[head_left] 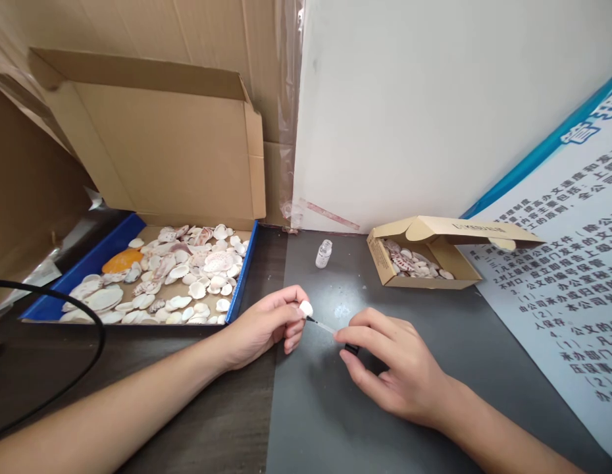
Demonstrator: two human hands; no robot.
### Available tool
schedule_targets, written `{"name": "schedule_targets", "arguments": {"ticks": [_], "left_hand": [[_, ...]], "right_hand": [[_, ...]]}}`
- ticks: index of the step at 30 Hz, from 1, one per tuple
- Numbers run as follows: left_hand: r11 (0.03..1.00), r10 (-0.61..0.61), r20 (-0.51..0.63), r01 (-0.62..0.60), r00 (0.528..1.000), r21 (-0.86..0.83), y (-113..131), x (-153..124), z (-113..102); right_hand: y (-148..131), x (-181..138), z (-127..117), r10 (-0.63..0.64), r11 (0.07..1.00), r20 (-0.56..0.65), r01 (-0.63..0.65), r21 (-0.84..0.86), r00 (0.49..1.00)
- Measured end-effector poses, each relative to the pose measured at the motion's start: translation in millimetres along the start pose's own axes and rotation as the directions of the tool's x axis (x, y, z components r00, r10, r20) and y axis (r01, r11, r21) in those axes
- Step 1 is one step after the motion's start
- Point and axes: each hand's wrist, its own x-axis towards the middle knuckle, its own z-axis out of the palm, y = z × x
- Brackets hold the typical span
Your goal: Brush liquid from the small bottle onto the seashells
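A small white seashell (306,308) is pinched between the thumb and fingers of my left hand (274,320). My right hand (392,362) grips the black cap of a small applicator brush (326,326), whose thin stem points left. The dark brush tip meets the lower edge of the shell, or lies just beside it. Beyond both hands, a small clear bottle (324,254) with a printed label stands uncapped on the grey mat (306,421). The palm side of my right hand is hidden.
At left, an open cardboard box with a blue rim (243,273) holds many shells, one of them orange (122,261). A smaller carton (424,283) with more shells sits at right, beside a printed sheet (557,283). A black cable (101,329) loops at far left.
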Motion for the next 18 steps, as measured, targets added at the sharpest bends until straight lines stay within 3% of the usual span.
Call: {"name": "schedule_targets", "arguments": {"ticks": [18], "left_hand": [[1.000, 0.003, 0.003, -0.003, 1.000, 0.004, -0.9, -0.6, -0.2]], "right_hand": [[1.2, -0.4, 1.3, 0.008, 1.000, -0.016, -0.008, -0.028, 1.000]]}}
